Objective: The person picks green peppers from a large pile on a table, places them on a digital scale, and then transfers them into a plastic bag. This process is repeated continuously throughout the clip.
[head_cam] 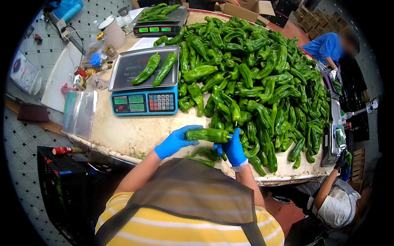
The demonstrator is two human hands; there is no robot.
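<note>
A long green pepper (207,135) lies level between my two blue-gloved hands, above the table's near edge. My left hand (174,143) grips its blunt left end, thumb below and fingers above. At the stem end, my right hand (234,150) has its thumb up beside the stem and its fingers curled under the pepper. Two more peppers (147,69) rest side by side on the metal pan of a blue digital scale (144,100) at the left. To the right spreads a large heap of green peppers (246,77). A few loose peppers (201,155) lie just below my hands.
A second scale (160,23) at the back holds several peppers. Clear plastic bags (80,113) hang over the left table edge, above a black crate (63,184). Two co-workers are at the right, one in blue (323,46), one in a white top (337,200) near another scale (331,149).
</note>
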